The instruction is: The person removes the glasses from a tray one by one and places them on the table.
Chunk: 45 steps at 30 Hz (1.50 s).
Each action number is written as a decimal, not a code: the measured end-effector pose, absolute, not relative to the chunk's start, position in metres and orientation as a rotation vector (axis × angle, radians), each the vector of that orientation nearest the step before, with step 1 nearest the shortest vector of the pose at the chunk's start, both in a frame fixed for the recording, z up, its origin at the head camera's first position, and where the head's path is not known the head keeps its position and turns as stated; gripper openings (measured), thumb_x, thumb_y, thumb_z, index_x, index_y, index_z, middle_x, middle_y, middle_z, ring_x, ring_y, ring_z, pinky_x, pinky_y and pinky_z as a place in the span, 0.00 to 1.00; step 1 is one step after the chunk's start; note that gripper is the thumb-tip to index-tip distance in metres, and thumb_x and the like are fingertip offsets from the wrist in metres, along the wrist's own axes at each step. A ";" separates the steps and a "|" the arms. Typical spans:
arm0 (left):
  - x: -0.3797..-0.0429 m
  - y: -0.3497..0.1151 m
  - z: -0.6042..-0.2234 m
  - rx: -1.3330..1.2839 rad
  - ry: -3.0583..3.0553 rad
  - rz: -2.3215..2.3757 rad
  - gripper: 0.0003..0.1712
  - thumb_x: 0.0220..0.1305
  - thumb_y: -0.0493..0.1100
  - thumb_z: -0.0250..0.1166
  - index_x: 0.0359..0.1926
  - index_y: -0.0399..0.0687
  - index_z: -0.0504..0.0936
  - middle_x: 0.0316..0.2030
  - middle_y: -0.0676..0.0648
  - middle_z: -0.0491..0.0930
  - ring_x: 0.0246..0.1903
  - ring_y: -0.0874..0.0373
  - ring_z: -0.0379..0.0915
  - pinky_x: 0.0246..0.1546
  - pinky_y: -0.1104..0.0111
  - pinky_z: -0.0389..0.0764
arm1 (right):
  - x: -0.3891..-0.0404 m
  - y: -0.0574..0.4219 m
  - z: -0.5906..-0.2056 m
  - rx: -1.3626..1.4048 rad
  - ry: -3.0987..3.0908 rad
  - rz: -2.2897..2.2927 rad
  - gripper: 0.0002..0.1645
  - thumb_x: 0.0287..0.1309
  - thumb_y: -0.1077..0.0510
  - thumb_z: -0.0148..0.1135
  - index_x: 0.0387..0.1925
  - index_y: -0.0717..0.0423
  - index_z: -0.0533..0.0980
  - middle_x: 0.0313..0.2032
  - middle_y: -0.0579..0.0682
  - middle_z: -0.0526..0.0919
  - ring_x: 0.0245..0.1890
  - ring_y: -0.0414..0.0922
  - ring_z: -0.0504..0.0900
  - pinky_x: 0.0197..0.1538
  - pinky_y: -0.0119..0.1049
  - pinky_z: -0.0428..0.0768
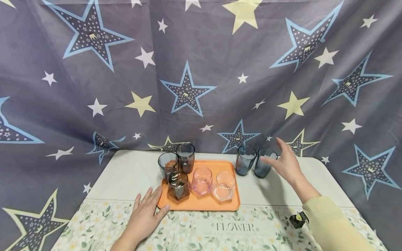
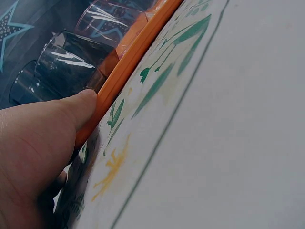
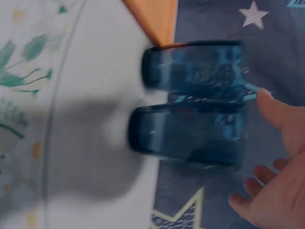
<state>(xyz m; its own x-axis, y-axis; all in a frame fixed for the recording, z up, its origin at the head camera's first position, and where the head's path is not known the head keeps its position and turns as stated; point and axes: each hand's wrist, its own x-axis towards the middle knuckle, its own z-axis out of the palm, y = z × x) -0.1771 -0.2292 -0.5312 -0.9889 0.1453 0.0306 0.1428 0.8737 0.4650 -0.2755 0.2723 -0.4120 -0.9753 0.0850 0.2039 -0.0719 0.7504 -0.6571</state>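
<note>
An orange tray [image 1: 201, 205] carries two dark tall glasses [image 1: 186, 158] at its back left. In front stand a smoky faceted tumbler [image 1: 179, 186], a pink one [image 1: 202, 181] and a clear one [image 1: 224, 186]. At the tray's front left corner lies my left hand [image 1: 145, 212], fingers spread; in the left wrist view its thumb [image 2: 86, 102] touches the orange rim. Two blue glasses [image 1: 246, 161] [image 3: 190, 131] stand upright, side by side, right of the tray. My right hand [image 1: 286, 164] is raised beside the right-hand one, thumb and fingers apart, holding nothing.
A white table [image 1: 132, 174] holds everything, with a floral cloth [image 1: 103, 223] along its front. Behind and to both sides hangs a grey star-patterned curtain [image 1: 201, 52]. A small dark device [image 1: 296, 220] hangs at the right sleeve.
</note>
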 end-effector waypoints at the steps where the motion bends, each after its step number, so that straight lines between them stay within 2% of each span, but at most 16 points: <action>1: -0.177 -0.229 -0.531 0.229 3.035 0.748 0.50 0.80 0.65 0.65 0.86 0.40 0.62 0.82 0.37 0.65 0.85 0.33 0.46 0.81 0.32 0.31 | -0.274 0.270 -0.408 0.001 -2.711 1.017 0.69 0.64 0.43 0.83 0.88 0.64 0.49 0.78 0.73 0.62 0.77 0.74 0.62 0.73 0.75 0.66; 8: -0.179 -0.228 -0.533 0.242 3.022 0.749 0.51 0.80 0.69 0.62 0.87 0.41 0.61 0.82 0.37 0.65 0.85 0.32 0.46 0.81 0.32 0.31 | -0.269 0.234 -0.383 0.129 -2.624 1.002 0.65 0.63 0.48 0.85 0.88 0.60 0.55 0.79 0.72 0.63 0.78 0.72 0.63 0.74 0.74 0.66; 13: -0.179 -0.229 -0.533 0.228 3.011 0.732 0.52 0.80 0.70 0.62 0.87 0.42 0.61 0.83 0.38 0.63 0.85 0.34 0.45 0.81 0.32 0.30 | -0.275 0.197 -0.378 0.276 -2.621 1.114 0.64 0.64 0.48 0.85 0.89 0.55 0.56 0.83 0.64 0.61 0.81 0.66 0.62 0.78 0.70 0.65; 16: -0.179 -0.229 -0.532 0.223 3.016 0.728 0.52 0.80 0.70 0.62 0.87 0.42 0.61 0.83 0.39 0.63 0.85 0.34 0.45 0.81 0.32 0.31 | -0.282 0.173 -0.376 0.356 -2.619 1.216 0.63 0.63 0.50 0.85 0.89 0.52 0.56 0.83 0.60 0.61 0.82 0.61 0.62 0.80 0.64 0.65; 21: -0.179 -0.229 -0.534 0.236 3.022 0.727 0.52 0.80 0.71 0.61 0.87 0.43 0.61 0.83 0.39 0.63 0.85 0.35 0.45 0.81 0.33 0.30 | -0.297 0.133 -0.380 0.510 -2.626 1.365 0.64 0.59 0.54 0.87 0.88 0.54 0.58 0.81 0.58 0.65 0.81 0.57 0.66 0.82 0.54 0.65; 26: -0.179 -0.230 -0.532 0.239 3.029 0.737 0.51 0.80 0.68 0.63 0.87 0.42 0.61 0.83 0.38 0.64 0.85 0.34 0.45 0.82 0.32 0.31 | -0.315 0.099 -0.392 0.655 -2.670 1.407 0.64 0.58 0.55 0.88 0.87 0.55 0.59 0.81 0.57 0.67 0.79 0.59 0.69 0.79 0.56 0.70; 33: -0.178 -0.228 -0.532 0.230 3.025 0.745 0.50 0.81 0.66 0.64 0.87 0.42 0.60 0.83 0.39 0.63 0.85 0.35 0.45 0.82 0.33 0.31 | -0.329 0.073 -0.406 0.797 -2.701 1.514 0.64 0.60 0.56 0.86 0.88 0.56 0.57 0.84 0.58 0.63 0.80 0.60 0.68 0.77 0.59 0.73; 39: -0.179 -0.227 -0.532 0.234 3.031 0.746 0.50 0.80 0.67 0.63 0.87 0.44 0.60 0.84 0.40 0.63 0.86 0.35 0.45 0.82 0.33 0.30 | -0.336 0.060 -0.415 0.796 -2.723 1.574 0.63 0.61 0.56 0.86 0.88 0.58 0.57 0.83 0.60 0.65 0.80 0.61 0.68 0.78 0.60 0.72; 45: -0.180 -0.229 -0.534 0.222 3.022 0.746 0.52 0.79 0.71 0.61 0.87 0.44 0.61 0.83 0.40 0.64 0.85 0.34 0.46 0.81 0.32 0.31 | -0.338 0.049 -0.421 0.792 -2.755 1.585 0.62 0.62 0.57 0.85 0.87 0.58 0.57 0.81 0.60 0.67 0.79 0.60 0.70 0.75 0.56 0.75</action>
<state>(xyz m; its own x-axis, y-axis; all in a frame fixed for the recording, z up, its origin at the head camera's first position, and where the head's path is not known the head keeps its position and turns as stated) -0.1796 -0.2292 -0.5341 -0.9897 0.1425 0.0138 0.1325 0.8755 0.4647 -0.3381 0.0489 -0.4208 -0.8745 -0.4698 0.1206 -0.3404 0.4172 -0.8427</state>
